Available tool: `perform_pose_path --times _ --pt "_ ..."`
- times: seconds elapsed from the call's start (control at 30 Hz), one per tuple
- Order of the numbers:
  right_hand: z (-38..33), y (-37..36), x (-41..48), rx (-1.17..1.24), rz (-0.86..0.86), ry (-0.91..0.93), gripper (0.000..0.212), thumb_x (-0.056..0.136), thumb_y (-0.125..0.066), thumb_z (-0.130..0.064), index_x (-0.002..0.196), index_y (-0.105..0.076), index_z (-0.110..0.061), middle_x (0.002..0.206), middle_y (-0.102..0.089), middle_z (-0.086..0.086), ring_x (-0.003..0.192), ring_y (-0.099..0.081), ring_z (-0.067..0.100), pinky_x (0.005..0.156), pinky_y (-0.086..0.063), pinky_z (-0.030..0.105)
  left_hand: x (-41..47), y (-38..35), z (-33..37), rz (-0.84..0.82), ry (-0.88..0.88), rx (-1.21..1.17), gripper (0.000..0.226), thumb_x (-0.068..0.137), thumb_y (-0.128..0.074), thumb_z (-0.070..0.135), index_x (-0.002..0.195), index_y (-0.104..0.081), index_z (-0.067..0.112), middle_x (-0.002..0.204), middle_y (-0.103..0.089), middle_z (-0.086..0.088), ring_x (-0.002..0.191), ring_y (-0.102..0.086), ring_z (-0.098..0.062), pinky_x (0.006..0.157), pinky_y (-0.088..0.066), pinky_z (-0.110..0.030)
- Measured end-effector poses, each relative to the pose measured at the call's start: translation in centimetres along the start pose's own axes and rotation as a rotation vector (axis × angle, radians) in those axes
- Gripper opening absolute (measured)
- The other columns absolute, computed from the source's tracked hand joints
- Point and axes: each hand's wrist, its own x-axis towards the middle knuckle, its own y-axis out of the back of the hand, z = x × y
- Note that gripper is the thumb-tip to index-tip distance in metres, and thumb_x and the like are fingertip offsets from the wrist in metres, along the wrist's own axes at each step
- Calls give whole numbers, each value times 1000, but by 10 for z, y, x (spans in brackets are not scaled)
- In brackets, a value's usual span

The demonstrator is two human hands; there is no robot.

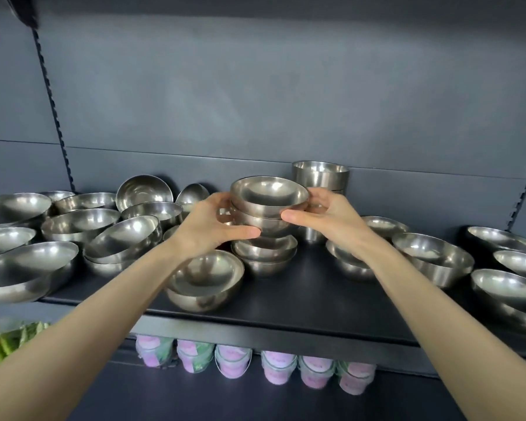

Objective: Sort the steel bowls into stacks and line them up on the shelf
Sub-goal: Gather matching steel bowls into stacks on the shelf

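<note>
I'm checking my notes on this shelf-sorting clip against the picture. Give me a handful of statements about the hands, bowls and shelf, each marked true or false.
1. Both hands hold the same stack of bowls. True: the left hand grips one side, the right hand the other.
2. The held stack is upside down. False: the top bowl opens upward.
3. A straight-walled steel cup stack stands behind the right hand. True.
4. The loose bowls at the left are lined up neatly. False: they lie jumbled, several tilted.
5. The shelf below holds more steel bowls. False: pink-lidded containers stand under it.
</note>
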Motion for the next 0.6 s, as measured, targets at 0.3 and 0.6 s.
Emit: perform_pose_path --times 0.3,0.6 --pt "36 -15 6 -32 57 -105 32 71 -82 -19 99 -66 -24 90 -75 -12 83 -68 -2 68 -47 6 26 5 -43 -163 57 34 50 60 -88 21 97 -56 31 92 -69 13 79 -65 6 66 -49 -9" --pt "43 -21 3 -30 86 -145 46 62 -84 -30 102 -63 -24 89 -74 -13 84 -68 -2 68 -46 6 32 6 -52 -248 106 45 59 61 -89 18 108 -54 14 91 -69 -5 79 -65 -10 75 -54 -23"
